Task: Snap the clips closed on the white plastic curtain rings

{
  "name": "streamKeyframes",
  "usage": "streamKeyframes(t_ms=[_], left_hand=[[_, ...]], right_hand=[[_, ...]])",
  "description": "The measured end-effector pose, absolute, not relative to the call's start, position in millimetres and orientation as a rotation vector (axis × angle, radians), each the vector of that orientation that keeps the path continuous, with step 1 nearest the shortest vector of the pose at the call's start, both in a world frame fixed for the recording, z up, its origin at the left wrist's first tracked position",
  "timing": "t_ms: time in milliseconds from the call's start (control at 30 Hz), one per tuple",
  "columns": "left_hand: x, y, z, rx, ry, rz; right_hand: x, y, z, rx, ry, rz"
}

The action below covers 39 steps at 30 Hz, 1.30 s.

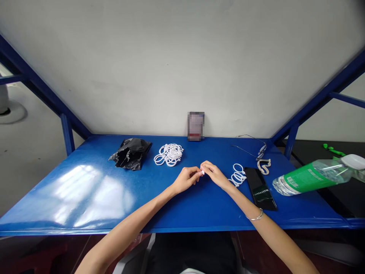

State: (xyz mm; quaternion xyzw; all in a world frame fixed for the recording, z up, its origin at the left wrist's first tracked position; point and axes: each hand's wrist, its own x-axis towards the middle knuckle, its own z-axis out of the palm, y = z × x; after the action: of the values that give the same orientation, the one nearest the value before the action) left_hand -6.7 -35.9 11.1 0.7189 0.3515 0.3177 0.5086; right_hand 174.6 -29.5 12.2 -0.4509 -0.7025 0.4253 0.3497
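Note:
Over the middle of the blue table, my left hand (186, 179) and my right hand (215, 175) meet at the fingertips. Between them shows a small white piece (203, 172), pinched from both sides; the fingers cover most of it, and its full shape is hidden. A tangled pile of white plastic rings (172, 154) lies beyond my left hand. Several more white rings (238, 176) lie in an overlapping row just right of my right hand, partly behind the forearm.
A crumpled black plastic bag (132, 152) sits at the back left. Against the wall leans a blurred upright phone-like object (195, 125). To the right are a dark phone (261, 188), glasses (261, 150), a cream-coloured looped item (264, 166) and a green-labelled bottle (310, 177). Blue frame bars (67, 131) flank the table.

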Motion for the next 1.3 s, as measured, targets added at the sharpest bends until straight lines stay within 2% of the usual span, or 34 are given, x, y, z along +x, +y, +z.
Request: streamKeyframes(t_ms=[267, 733, 900, 1000, 1133, 1300], left_hand=[[-8, -32, 16, 1.217, 0.647, 0.711], [-9, -29, 16, 1.062, 0.434, 0.742], [-17, -24, 19, 1.354, 0.613, 0.723], [-25, -19, 24, 1.654, 0.818, 0.742], [-37, -11, 29, 2.204, 1.273, 0.858], [-52, 0, 35, 2.471, 1.857, 0.664]], right_hand=[[167, -39, 17, -1.015, -1.512, 1.571], [163, -43, 28, -0.828, -1.223, 1.665], [171, -40, 30, -1.019, -1.619, 1.375], [184, -33, 34, -1.164, -1.930, 0.941], [215, -22, 40, -1.643, -2.076, 0.301], [263, -12, 39, -2.109, -2.052, -0.071]])
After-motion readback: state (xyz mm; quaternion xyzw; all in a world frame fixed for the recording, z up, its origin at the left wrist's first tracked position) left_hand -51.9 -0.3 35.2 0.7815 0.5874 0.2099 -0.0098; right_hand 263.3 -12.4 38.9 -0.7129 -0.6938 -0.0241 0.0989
